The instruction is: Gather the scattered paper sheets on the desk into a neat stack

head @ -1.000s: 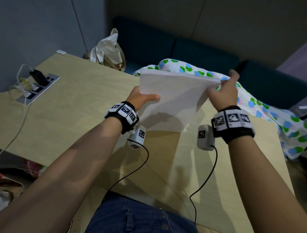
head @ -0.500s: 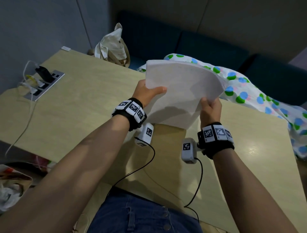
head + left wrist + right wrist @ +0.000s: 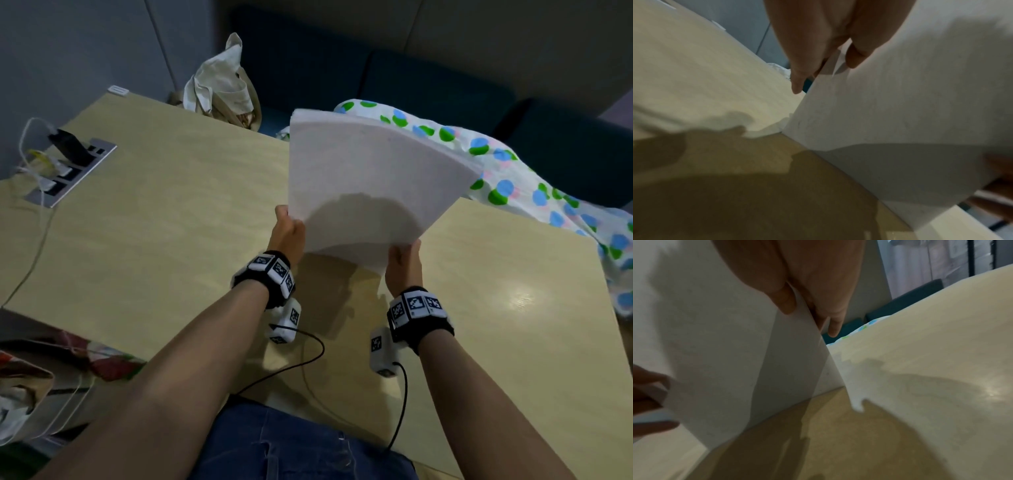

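A stack of white paper sheets (image 3: 370, 178) stands almost upright above the wooden desk (image 3: 164, 212), its top bowed away from me. My left hand (image 3: 287, 229) pinches the stack's left edge low down. My right hand (image 3: 404, 260) grips the bottom right corner. In the left wrist view the thumb and fingers (image 3: 799, 76) clamp the paper stack (image 3: 900, 100) at its edge. In the right wrist view the right hand's thumb (image 3: 785, 303) lies on the near face of the sheets (image 3: 725, 345), with the fingers behind. The bottom edge hangs just above the desk.
A socket panel (image 3: 68, 171) with plugs and white cables is set into the desk's far left. A cloth bag (image 3: 219, 89) sits beyond the far edge. A dotted fabric (image 3: 513, 185) drapes over the right rear corner and a dark sofa (image 3: 428, 85).
The right hand has slid from the stack's top right corner down to its bottom right corner. The left hand moved down the left edge, and the stack has tipped more upright.
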`<action>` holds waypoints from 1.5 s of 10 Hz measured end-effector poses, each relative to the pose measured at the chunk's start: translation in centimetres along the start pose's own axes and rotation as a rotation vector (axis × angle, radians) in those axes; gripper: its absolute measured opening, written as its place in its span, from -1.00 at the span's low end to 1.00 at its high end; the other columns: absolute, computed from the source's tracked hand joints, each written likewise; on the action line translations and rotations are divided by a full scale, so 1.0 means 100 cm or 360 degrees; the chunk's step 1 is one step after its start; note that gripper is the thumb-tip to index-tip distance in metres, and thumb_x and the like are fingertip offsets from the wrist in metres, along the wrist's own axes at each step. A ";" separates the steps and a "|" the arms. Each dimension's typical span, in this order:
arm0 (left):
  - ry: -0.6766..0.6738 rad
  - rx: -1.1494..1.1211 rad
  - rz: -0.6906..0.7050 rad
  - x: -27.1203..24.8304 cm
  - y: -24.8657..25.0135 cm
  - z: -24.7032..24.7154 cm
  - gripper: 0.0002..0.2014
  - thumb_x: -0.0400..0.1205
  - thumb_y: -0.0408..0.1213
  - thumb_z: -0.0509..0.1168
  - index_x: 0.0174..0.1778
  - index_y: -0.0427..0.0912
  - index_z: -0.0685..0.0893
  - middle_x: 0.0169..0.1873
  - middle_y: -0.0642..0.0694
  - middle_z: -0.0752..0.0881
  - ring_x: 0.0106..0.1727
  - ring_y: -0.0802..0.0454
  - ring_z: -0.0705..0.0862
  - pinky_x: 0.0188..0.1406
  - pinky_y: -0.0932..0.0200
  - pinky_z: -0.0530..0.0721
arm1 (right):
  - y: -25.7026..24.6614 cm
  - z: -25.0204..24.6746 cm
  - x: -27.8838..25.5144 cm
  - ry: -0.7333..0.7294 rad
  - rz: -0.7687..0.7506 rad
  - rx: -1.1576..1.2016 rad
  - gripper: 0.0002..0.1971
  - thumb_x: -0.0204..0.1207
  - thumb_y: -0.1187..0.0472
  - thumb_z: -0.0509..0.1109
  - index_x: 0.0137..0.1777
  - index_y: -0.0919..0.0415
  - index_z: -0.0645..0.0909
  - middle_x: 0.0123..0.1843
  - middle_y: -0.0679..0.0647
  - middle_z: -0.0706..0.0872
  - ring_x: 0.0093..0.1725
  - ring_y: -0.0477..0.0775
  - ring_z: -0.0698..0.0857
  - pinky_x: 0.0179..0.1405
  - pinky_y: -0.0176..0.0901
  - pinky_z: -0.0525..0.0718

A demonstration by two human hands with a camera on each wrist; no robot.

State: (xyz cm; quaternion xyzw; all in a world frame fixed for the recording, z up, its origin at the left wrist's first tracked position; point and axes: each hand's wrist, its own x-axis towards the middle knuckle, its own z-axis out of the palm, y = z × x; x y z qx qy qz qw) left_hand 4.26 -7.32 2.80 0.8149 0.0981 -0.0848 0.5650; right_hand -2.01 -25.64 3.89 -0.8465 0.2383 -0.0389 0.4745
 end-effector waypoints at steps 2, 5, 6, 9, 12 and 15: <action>-0.0034 0.0298 -0.0113 0.013 0.010 -0.008 -0.69 0.72 -0.38 -0.06 0.36 -0.40 0.24 0.03 -0.40 0.60 -0.15 -0.18 0.51 -0.25 0.04 0.41 | -0.009 0.002 0.014 0.0033 0.0008 -0.0165 -0.96 0.71 0.34 0.02 0.04 0.32 0.26 -0.22 0.12 0.48 -0.25 0.18 0.44 -0.30 -0.09 0.33; -0.0217 0.0830 -0.0595 0.034 -0.025 -0.013 -0.55 0.72 -0.40 0.06 0.54 -0.41 0.24 0.44 -0.40 0.49 0.45 -0.31 0.51 0.39 -0.03 0.47 | 0.011 0.047 0.034 -0.0532 0.0568 -0.0680 -0.68 0.67 0.38 0.12 0.37 0.51 0.36 0.22 0.40 0.56 -0.04 0.18 0.47 -0.11 -0.14 0.42; -0.0223 0.0868 -0.0598 0.039 -0.039 -0.011 -0.57 0.71 -0.40 0.06 0.52 -0.42 0.28 0.43 -0.40 0.50 0.45 -0.30 0.51 0.40 -0.03 0.46 | 0.017 0.057 0.037 -0.0564 0.0617 -0.0717 -0.68 0.67 0.36 0.13 0.35 0.52 0.41 0.02 0.30 0.51 -0.23 0.17 0.50 -0.27 -0.11 0.45; -0.0169 0.0839 -0.0646 0.048 -0.040 -0.020 -0.57 0.65 -0.42 0.13 0.45 -0.42 0.34 0.45 -0.38 0.47 0.42 -0.32 0.51 0.39 -0.10 0.52 | 0.026 0.051 0.031 -0.0431 0.0603 -0.0754 -0.65 0.65 0.34 0.12 0.39 0.46 0.35 0.32 0.35 0.55 0.03 0.28 0.57 -0.08 0.00 0.56; -0.0266 0.0797 -0.0527 0.048 -0.037 -0.021 -0.54 0.70 -0.42 0.01 0.56 -0.30 0.35 0.54 -0.24 0.41 0.50 -0.23 0.45 0.39 0.02 0.46 | 0.040 0.044 0.009 -0.0619 0.0327 -0.0274 -0.52 0.56 0.40 0.20 0.48 0.23 0.26 0.24 0.17 0.60 0.16 0.26 0.64 0.10 0.06 0.60; -0.0304 0.0720 -0.0323 0.038 -0.040 -0.030 -0.47 0.66 -0.35 0.06 0.61 -0.19 0.23 0.54 -0.19 0.41 0.51 -0.21 0.44 0.37 0.03 0.45 | 0.047 0.033 0.003 -0.0625 0.0206 -0.0507 -0.43 0.59 0.34 0.21 0.57 0.22 0.13 0.38 0.28 0.56 0.04 0.24 0.65 -0.29 -0.12 0.65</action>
